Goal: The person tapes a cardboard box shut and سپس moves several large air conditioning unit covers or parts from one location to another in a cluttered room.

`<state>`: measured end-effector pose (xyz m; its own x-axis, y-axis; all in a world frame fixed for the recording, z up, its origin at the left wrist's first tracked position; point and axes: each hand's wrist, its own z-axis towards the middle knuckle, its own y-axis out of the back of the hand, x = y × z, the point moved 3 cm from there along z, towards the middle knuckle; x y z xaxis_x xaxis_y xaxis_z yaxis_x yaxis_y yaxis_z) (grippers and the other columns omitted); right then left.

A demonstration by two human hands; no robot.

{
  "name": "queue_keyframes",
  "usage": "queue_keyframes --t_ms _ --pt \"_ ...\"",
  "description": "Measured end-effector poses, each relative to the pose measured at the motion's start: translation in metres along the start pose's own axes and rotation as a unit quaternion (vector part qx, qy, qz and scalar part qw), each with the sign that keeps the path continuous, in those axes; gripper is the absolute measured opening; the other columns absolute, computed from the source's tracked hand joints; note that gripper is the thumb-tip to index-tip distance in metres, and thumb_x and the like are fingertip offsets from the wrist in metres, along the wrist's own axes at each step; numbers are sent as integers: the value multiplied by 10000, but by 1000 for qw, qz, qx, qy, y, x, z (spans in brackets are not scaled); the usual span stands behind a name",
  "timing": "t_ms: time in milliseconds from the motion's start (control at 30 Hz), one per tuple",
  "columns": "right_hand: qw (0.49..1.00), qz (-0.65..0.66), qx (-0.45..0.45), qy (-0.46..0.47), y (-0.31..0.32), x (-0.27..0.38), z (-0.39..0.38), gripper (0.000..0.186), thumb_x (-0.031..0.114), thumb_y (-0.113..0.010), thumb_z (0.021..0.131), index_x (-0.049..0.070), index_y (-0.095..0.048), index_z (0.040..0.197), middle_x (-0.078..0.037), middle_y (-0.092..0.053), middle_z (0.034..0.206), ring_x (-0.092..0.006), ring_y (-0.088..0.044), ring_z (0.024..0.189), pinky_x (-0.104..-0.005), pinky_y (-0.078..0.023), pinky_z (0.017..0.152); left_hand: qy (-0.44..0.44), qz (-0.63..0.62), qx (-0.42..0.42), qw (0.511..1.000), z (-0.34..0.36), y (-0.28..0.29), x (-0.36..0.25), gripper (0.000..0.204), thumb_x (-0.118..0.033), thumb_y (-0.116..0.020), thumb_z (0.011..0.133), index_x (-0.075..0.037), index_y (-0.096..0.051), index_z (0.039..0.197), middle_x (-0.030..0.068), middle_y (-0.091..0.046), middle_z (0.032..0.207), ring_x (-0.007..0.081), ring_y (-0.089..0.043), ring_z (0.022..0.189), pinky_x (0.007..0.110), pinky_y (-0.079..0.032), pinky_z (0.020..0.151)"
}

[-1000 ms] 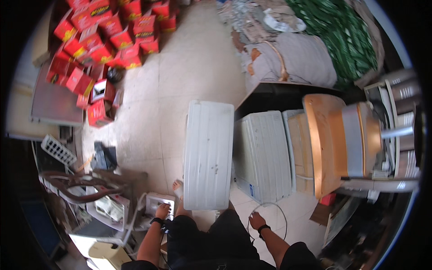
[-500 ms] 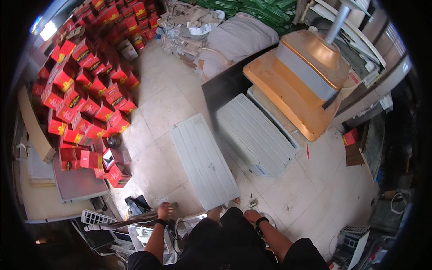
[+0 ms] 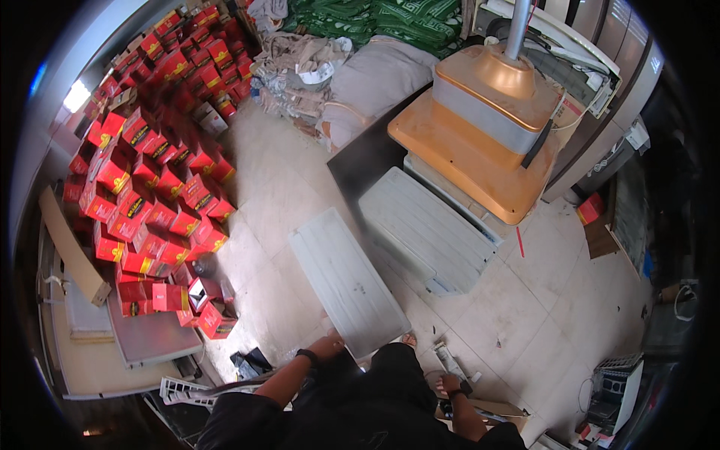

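A pale grey, ridged rectangular casing (image 3: 349, 281) stands on the tiles in front of my legs. My left hand (image 3: 328, 346) is at its near left edge; how the fingers lie is too small to make out. My right hand (image 3: 448, 384) is low beside my right leg, its fingers curled at some small grey and dark parts. I cannot make out what is in them. Right by that hand, a long whitish part (image 3: 450, 360) lies on the floor.
A second pale casing (image 3: 427, 225) stands farther right, beside a large orange-and-grey base (image 3: 480, 112) with a metal pole. Red boxes (image 3: 161, 195) are heaped on the left. Grey bundles (image 3: 382, 79) and green packs (image 3: 375, 19) lie at the back. A black bag (image 3: 251, 364) is near my left arm.
My left hand has moved right, to the casing's edge. My right hand has moved right, away from my leg, to the parts on the floor. The view has shifted a little.
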<state>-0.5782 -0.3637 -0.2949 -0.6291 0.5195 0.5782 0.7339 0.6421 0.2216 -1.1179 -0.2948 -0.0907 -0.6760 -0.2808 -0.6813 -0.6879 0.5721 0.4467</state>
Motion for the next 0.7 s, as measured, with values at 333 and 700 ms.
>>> queue_keyframes --t_ms 333,700 --pt "951 144 -260 87 -154 67 -53 225 171 -481 904 73 -608 1062 -110 -682 890 -231 -644 797 -425 -504 684 8 10 119 993 94 178 196 124 -154 -626 782 -92 -622 889 111 -623 970 287 -618 898 396 -524 771" --pt "922 343 -132 -118 -225 309 -24 263 256 -508 919 32 -636 969 -174 -660 967 -248 -658 738 -364 -533 649 -45 235 -10 971 169 318 218 239 -249 -505 858 -30 -590 901 188 -665 897 318 -639 865 426 -513 760"
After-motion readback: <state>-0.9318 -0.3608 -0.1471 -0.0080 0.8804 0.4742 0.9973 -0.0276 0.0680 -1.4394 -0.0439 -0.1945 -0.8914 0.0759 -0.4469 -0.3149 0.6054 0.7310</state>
